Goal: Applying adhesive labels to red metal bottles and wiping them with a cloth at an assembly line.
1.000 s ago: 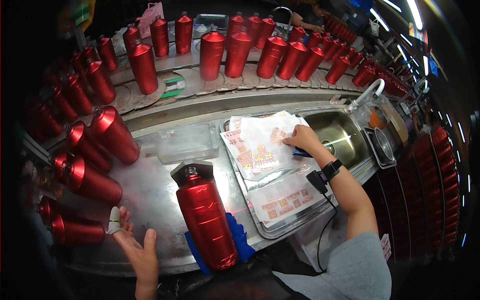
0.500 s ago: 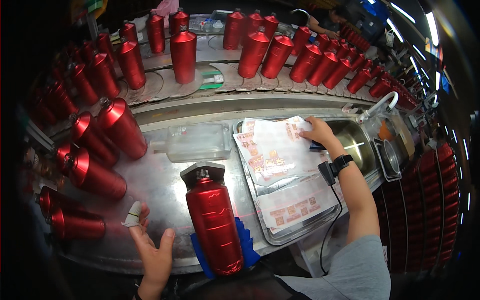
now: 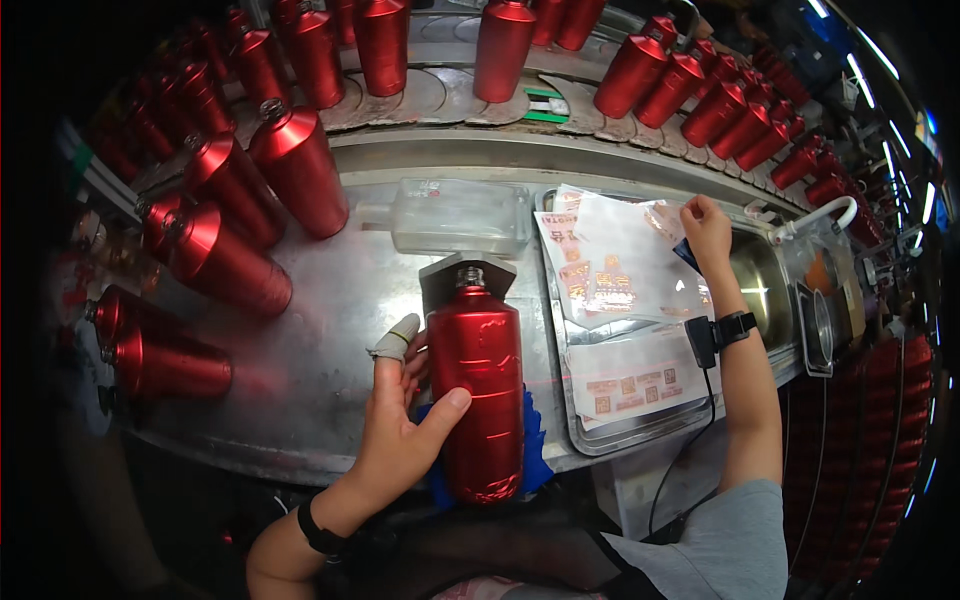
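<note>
A glossy red bottle with a bare threaded neck leans back against a dark angled rest, with a blue cloth beneath it. My left hand is at its left side, thumb across the front and fingers partly hidden along the edge. A pale wrap covers one of those fingers. At the upper right of a stack of printed white sheets, my right hand pinches the corner of a thin, partly clear decal sheet. The sheets lie on a metal tray.
A clear glass bottle lies behind the rest. Several red bottles stand or lie at the left. More red bottles stand on a curved conveyor. On the right are a sink and white faucet.
My left hand has moved right and up onto the red bottle. My right fingers have closed into a pinch at the sheets' corner. The view has shifted, and bottles on the conveyor have changed position.
</note>
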Demonstrator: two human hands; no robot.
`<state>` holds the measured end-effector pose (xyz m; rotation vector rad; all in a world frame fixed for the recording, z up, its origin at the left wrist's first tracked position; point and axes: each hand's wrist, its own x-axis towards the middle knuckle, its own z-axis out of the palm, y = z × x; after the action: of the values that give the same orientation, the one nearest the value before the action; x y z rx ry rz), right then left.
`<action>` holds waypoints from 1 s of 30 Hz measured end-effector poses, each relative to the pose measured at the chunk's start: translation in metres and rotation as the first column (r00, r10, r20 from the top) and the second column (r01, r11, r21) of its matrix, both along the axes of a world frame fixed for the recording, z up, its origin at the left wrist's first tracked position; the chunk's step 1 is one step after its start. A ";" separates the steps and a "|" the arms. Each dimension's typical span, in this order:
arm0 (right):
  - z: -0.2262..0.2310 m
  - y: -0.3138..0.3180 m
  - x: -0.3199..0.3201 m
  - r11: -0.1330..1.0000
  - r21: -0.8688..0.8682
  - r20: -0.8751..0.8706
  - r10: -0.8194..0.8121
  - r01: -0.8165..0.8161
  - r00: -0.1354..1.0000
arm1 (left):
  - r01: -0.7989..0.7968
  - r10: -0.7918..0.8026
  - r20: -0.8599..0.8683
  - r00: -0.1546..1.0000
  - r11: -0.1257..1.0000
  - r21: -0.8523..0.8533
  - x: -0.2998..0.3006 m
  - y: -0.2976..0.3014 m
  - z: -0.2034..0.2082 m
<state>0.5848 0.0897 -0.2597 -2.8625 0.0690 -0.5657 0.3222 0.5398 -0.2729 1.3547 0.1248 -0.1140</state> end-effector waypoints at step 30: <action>-0.010 -0.225 -0.129 0.828 0.266 -0.387 -0.377 0.493 0.842 | 0.059 -0.057 0.019 0.998 0.978 -0.202 0.007 -0.012 -0.008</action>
<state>0.4559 -0.1352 -0.2698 -2.5384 0.8238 -0.1263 0.3295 0.5280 -0.2812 1.1554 0.0610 -0.1628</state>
